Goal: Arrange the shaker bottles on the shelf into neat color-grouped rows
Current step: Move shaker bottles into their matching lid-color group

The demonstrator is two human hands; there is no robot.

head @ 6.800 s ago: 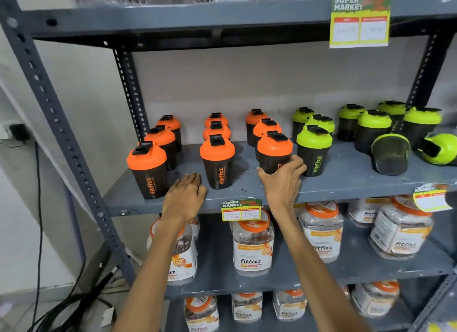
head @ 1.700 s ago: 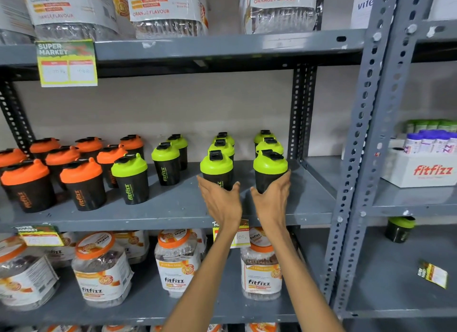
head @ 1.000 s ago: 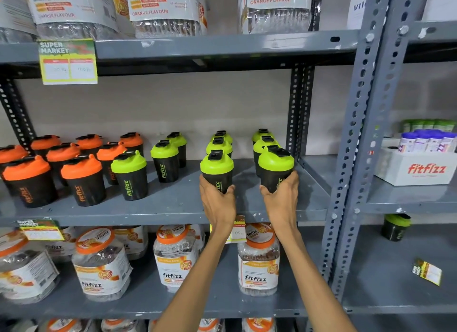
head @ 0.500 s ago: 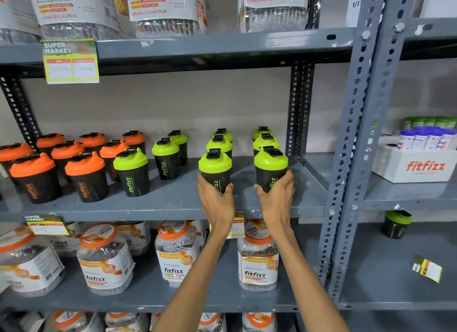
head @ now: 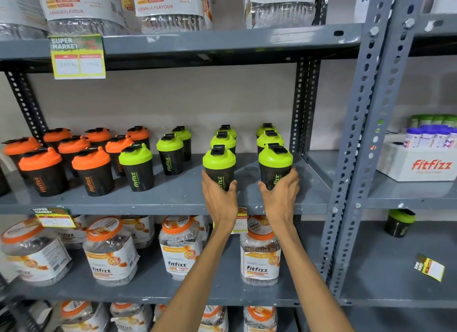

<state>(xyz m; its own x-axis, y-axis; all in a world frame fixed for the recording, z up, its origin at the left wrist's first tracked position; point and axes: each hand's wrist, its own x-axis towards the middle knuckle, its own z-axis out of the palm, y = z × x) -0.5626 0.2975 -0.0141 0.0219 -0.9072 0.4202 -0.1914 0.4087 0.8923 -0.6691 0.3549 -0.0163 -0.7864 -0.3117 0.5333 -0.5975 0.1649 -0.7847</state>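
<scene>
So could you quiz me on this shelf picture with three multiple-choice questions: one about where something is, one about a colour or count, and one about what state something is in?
1. Where do the orange-lidded shakers stand on the shaker shelf?
A. At its left end
B. At its right end
C. On the shelf above

2. What colour are the lids of the two shakers being held?
A. Orange
B. Lime green
C. Purple

3. What are the hands doing?
A. Both hang free
B. Each grips a shaker
C. Both hold one jar

Answers:
1. A: the orange-lidded shakers cluster at the left end of the shaker shelf.
2. B: the left-held shaker and right-held shaker both have lime green lids.
3. B: the left hand wraps one shaker's base and the right hand wraps the other's.
</scene>
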